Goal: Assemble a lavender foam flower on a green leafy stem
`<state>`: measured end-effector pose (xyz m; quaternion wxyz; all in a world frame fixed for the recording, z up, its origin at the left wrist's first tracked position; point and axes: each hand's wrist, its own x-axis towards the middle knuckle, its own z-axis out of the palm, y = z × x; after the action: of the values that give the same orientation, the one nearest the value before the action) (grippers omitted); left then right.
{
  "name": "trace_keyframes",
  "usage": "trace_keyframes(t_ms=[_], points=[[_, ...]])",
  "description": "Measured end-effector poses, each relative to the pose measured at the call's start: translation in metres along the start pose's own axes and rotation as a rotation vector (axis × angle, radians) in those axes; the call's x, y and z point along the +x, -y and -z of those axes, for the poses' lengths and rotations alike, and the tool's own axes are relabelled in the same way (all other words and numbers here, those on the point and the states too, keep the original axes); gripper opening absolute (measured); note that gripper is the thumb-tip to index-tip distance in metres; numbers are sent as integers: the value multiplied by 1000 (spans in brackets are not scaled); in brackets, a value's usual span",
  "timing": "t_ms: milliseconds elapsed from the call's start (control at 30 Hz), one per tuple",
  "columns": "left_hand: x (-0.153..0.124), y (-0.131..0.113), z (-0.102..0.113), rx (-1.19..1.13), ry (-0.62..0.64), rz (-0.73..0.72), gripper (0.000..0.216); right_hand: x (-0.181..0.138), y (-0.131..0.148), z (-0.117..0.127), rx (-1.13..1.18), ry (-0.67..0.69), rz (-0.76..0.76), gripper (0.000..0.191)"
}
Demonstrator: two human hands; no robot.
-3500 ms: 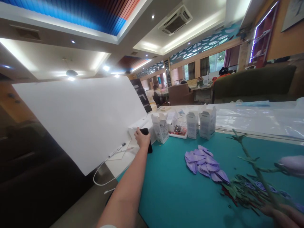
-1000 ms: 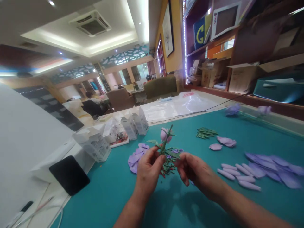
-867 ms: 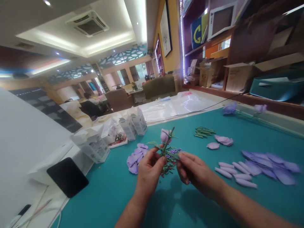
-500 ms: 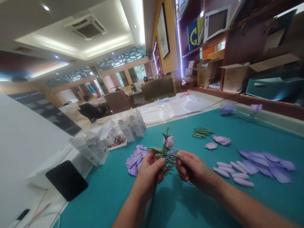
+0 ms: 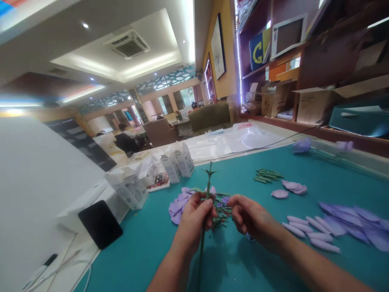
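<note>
- Flower stem [image 5: 208, 184]: over surface [image 5: 146, 247], clamped in grip of left hand [image 5: 196, 213].
- Bud [image 5: 213, 190] newly part-hidden behind left hand: stem apparently turned.
- Right hand [image 5: 251, 215] just beside, curled; pinch on anything unclear.

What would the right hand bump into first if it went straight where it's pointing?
Probably the green stem held in the left hand, though depth is hard to judge.

A slim green stem [image 5: 208, 185] stands nearly upright in the left hand [image 5: 194, 215], gripped partway along, its lower length running down below the fist. Thin pointed leaflets [image 5: 209, 172] spread out just under its tip. A lilac bud [image 5: 213, 190], mostly hidden, shows beyond the fingers.
</note>
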<state>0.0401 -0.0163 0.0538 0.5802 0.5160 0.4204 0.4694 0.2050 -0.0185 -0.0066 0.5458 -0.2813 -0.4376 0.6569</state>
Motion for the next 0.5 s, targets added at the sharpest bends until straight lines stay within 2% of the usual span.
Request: trace_keyframes(t_ms=[133, 367, 500], points=[[-3, -13, 9, 99, -110, -139, 34, -1, -4, -2, -185, -3, -49, 46], [-11, -18, 13, 220, -253, -252, 25, -21, -11, -34, -547, 273, -120, 35], [-16, -23, 19, 321, -301, -297, 23, -22, -17, -34, -609, 278, -109, 35]])
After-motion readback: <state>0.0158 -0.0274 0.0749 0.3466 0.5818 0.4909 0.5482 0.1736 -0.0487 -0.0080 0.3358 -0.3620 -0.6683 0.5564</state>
